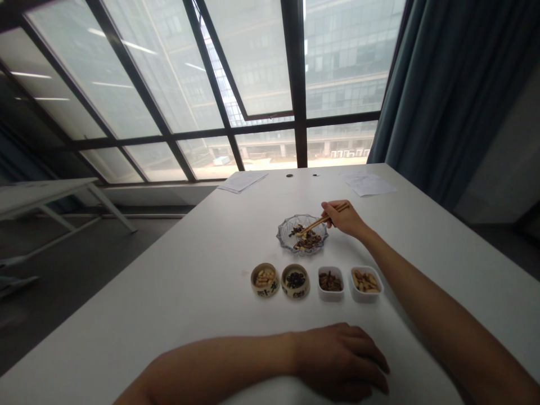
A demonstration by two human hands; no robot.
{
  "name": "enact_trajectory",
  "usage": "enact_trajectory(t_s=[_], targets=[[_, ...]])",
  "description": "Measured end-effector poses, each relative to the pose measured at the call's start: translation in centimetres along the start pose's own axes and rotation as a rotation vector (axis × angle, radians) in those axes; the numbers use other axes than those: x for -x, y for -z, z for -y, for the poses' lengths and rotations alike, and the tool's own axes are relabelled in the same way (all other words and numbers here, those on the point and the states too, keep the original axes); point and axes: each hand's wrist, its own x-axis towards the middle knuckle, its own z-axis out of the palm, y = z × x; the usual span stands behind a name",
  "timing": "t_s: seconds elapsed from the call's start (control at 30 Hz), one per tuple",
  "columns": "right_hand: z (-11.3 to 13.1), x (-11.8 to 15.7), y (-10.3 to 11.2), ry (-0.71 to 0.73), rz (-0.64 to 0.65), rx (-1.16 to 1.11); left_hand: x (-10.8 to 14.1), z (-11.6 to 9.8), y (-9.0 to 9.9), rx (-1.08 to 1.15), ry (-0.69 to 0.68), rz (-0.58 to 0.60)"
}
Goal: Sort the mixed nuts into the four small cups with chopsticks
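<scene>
My right hand is closed around a pair of wooden chopsticks, their tips down among mixed nuts and dark seeds in a clear scalloped glass bowl. Whether the tips pinch a piece is too small to tell. On the near side of the bowl stand a round tub of peanuts, a round tub of black beans or seeds, a square white cup of brown elongated nuts and a square white cup of pale long nuts. My left hand lies on the table, fingers stretched out, holding nothing.
The white table reaches toward the window. Papers lie at its far left and papers at its far right. A small dark round spot shows near the far edge. Another table stands left; a blue curtain hangs right.
</scene>
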Motion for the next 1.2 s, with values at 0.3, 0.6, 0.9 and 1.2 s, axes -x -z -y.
enact_trajectory(t_s=[0.3,0.6,0.9,1.2], targets=[[3.1,-0.5,5.9,-0.021,-0.065,-0.241,0.0,-0.3,0.3,-0.009,-0.003,-0.009],[4.8,1.7,13.4,-0.15,0.165,-0.277,-0.1,0.0,0.0,-0.005,-0.034,-0.041],[4.5,3.6,17.7,-0.155,0.305,-0.269,-0.2,0.1,0.1,0.017,-0.029,-0.035],[3.8,3.7,18.4,-0.173,0.421,-0.24,-0.4,0.0,0.3,0.014,-0.038,-0.042]])
